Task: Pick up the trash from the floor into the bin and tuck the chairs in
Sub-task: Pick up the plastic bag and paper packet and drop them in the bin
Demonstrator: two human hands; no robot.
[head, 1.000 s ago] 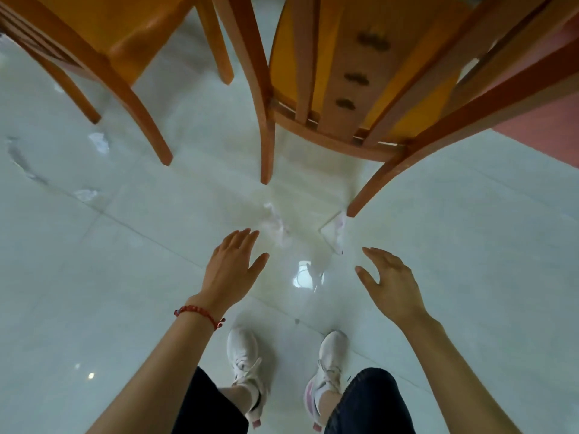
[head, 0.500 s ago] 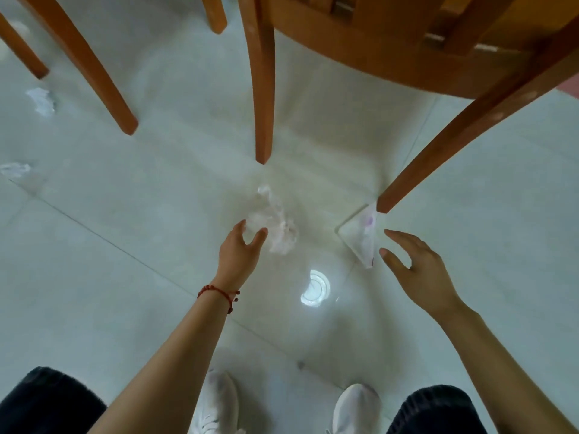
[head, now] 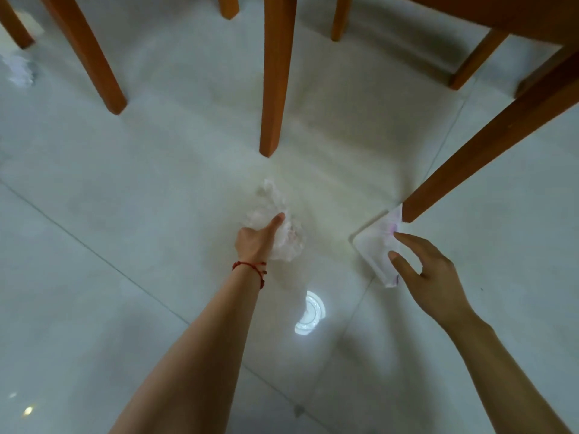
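Note:
A crumpled clear plastic wrapper [head: 275, 208] lies on the pale tiled floor below a chair leg [head: 275, 89]. My left hand [head: 258, 241] has its fingers closed on the wrapper's near edge. A flat white packet with purple marks [head: 374, 245] lies at the foot of a slanted chair leg [head: 488, 142]. My right hand [head: 423, 274] rests on that packet, thumb and forefinger spread over it, touching it without a closed grip. The bin is not in view.
More wooden chair legs [head: 87, 57] stand at the upper left and a seat frame [head: 501, 10] hangs at the upper right. Another crumpled white scrap [head: 18, 70] lies at the far left. A ceiling light reflects on the glossy floor [head: 94, 277].
I have leaned lower and forward. My left hand has closed on the crumpled wrapper. My right hand has reached the white packet and now touches it.

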